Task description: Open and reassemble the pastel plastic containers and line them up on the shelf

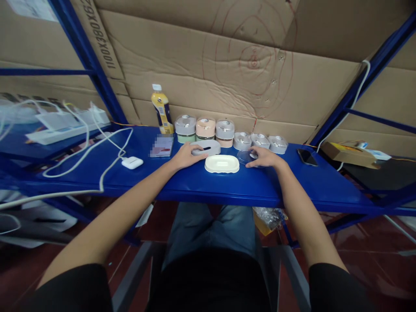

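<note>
On the blue table, my left hand grips the left end of a grey oval piece with a dark slot in its middle. My right hand has its thumb and fingers about a clear plastic cover, which is partly hidden by the hand. Between the hands and a little nearer to me lies a cream oval dish with a wavy lower edge; neither hand touches it. Behind them stand small lidded boxes in a row: a stacked grey-and-green one, a peach one and several grey ones.
A yellow drink bottle stands at the back left, near a phone with a lit screen. White earbud case and cables lie left. Another phone rests right. Cardboard walls the back.
</note>
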The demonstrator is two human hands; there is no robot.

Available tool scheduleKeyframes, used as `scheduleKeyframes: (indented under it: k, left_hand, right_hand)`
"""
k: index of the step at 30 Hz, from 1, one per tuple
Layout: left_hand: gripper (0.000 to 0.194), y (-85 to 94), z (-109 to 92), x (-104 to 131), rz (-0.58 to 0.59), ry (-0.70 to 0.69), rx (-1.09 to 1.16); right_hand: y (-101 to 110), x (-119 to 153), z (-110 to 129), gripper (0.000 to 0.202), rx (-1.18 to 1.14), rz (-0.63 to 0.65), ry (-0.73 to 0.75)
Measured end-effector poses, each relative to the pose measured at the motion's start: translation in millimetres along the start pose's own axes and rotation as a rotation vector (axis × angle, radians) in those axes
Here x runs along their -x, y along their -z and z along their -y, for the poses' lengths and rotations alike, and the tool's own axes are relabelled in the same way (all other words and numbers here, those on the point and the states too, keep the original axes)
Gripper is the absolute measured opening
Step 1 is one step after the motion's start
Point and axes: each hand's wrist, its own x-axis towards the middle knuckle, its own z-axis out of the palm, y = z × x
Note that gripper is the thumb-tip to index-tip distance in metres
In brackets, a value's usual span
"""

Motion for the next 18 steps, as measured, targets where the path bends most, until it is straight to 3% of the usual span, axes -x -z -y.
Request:
scheduleKeyframes:
  k: [5, 9, 13, 18]
  left_hand:
    - [0.061, 1.2, -14, 5, -0.016, -0.122, 0.128]
    - [0.088, -3.3, -36, 13, 0.065, -0.273, 0.271]
    - [0.12, -17.1, -48, 17, 0.166, -0.257, 0.281]
    - [0.127, -28.9, -41, 15, 0.196, -0.243, 0.243]
  right_hand:
    - [-1, 2, 6, 0.09, -0.08, -0.124, 0.002]
    - [-2, 7, 27, 0.089, -0.182, -0.323, 0.194]
    - [-14, 4, 58, 0.086, -0.218, -0.229, 0.418]
    - [-39, -11, 82, 0.083, -0.136, -0.09, 0.526]
